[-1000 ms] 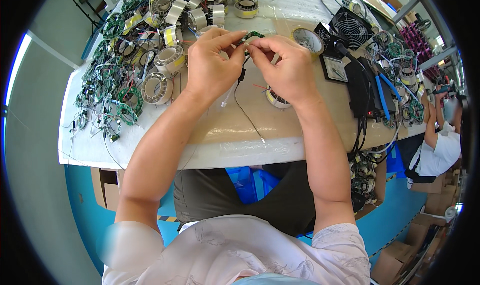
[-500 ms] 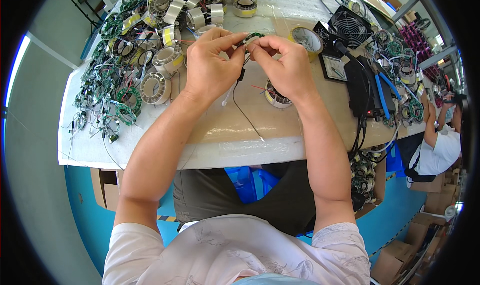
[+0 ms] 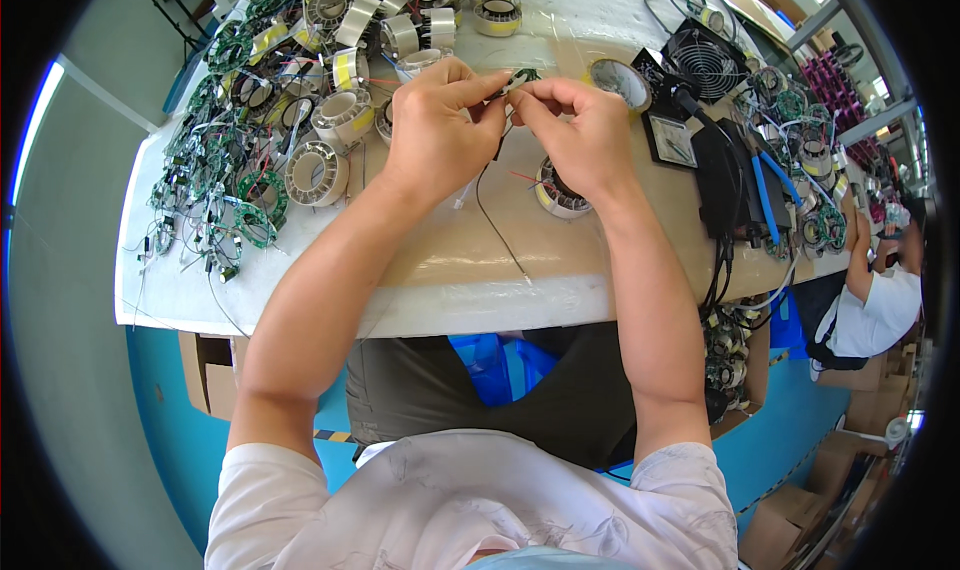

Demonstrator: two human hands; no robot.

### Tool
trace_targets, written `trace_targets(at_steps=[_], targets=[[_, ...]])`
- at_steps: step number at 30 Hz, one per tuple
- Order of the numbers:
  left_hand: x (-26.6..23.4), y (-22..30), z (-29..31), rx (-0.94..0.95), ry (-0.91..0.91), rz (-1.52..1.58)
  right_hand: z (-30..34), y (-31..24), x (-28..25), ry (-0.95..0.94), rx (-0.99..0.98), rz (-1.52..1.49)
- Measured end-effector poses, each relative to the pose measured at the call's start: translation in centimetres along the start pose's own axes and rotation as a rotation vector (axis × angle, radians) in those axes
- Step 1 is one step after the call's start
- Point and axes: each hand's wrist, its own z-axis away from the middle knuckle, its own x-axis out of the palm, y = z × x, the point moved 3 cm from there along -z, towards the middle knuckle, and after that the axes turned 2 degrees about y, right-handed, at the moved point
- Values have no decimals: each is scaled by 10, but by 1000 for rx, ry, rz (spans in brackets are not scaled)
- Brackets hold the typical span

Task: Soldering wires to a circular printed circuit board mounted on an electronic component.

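Observation:
Over the middle of the table, my left hand and my right hand meet fingertip to fingertip. Both are pinched on a small green circuit board, mostly covered by the fingers. A thin dark cable hangs from it onto the brown table cover, and a small white connector shows beside my left wrist. Close to my right wrist, partly hidden by it, stands a wound motor stator with a red wire sticking out.
Stators and tangled green circuit boards are heaped at the left. Tape roll, fan, black box and blue-handled pliers stand at the right. Another person sits at far right.
Both hands have shifted slightly right with the circuit board, partly as the whole view shifts. The fingers remain pinched on it, and the hanging cable has swung a little.

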Motion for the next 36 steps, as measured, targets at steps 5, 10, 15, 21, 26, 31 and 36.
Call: trace_targets(at_steps=[5,10,15,21,26,31,36], targets=[[0,-3,0,-89,-28,30,2,-5,1,52,-79,74],[-3,-1,1,-97,-57,-7,4,-11,3,80,-109,105],[-3,-1,2,-151,-39,89,4,-14,4,99,-134,110],[-1,-1,3,-147,-41,76,5,-16,3,120,-186,175],[0,-4,4,-99,-36,65,5,-15,5,91,-162,130],[-1,-5,4,-80,-28,68,4,-11,6,80,-176,109],[3,-6,6,-51,3,106,5,-9,7,76,-182,69]])
